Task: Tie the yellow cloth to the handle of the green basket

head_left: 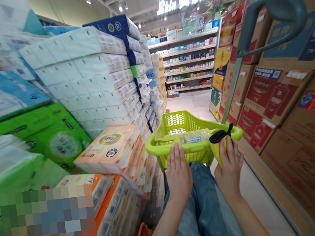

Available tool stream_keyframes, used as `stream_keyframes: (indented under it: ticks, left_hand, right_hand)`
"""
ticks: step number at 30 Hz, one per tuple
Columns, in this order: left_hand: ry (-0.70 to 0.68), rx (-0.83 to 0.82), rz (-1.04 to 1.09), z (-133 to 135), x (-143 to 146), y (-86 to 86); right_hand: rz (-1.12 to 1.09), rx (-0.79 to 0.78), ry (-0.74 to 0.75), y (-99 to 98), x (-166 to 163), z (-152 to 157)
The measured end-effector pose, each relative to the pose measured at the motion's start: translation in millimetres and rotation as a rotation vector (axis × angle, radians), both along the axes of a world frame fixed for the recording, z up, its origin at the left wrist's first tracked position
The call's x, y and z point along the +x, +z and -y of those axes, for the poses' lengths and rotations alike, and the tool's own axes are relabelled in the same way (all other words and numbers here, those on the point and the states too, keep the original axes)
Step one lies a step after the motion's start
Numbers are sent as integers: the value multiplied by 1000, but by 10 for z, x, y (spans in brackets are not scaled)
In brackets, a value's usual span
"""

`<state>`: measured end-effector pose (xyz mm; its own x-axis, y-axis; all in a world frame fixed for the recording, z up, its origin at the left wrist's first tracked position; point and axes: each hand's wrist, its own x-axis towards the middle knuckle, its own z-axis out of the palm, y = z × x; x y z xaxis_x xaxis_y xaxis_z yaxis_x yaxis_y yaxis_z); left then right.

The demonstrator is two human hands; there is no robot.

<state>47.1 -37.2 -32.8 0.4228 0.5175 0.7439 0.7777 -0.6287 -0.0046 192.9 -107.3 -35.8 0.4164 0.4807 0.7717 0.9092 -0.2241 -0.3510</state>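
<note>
A lime-green shopping cart (155, 147) with perforated walls stands in front of my legs. My left hand (179, 174) lies against its near bar, fingers straight and side by side, beside a clear label plate (194, 138). Further right along the bar, my right hand (229, 170) rests its outstretched, slightly parted fingers over a yellow pouch (216, 152). A black cord (221, 135) is bunched at the top of this pouch. Neither hand is wrapped round the bar. No goods show in the visible part of the cart's basket.
Tall stacks of white tissue packs (88, 65) and orange tissue packs (106, 147) crowd the left. Cardboard cartons (269, 92) line the right, behind a metal post with a grey hook-shaped handle (275, 23). Stocked shelves (186, 62) stand ahead. A pixelated patch covers the lower left.
</note>
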Motion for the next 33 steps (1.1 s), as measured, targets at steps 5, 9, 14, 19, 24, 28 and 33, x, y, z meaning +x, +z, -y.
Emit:
stream_keyframes:
  ticks: [5,9,14,19,24,28,33]
  left_hand:
    - [-16,-6,1,-81,17,-11]
    - [3,9,18,-67,73,-60]
    - [60,54,-31,-74,65,-88]
    - [15,26,-35,-75,24,-51]
    - [10,14,-4,-58,52,-57]
    - [4,27,-3,-60,54,-59]
    - [7,11,-43,-62,2,-28]
  right_hand:
    - [-85,7,28,-9,-4,-70]
    - [-87,56,69,-1,-283,-214]
    - [128,-10,169,-7,-645,-335]
    - [190,-35,125,-44,-321,-229]
    - [-11,49,16,-9,58,-113]
    - [-29,45,54,43,-199,-204]
    - [160,-53,161,57,-616,-337]
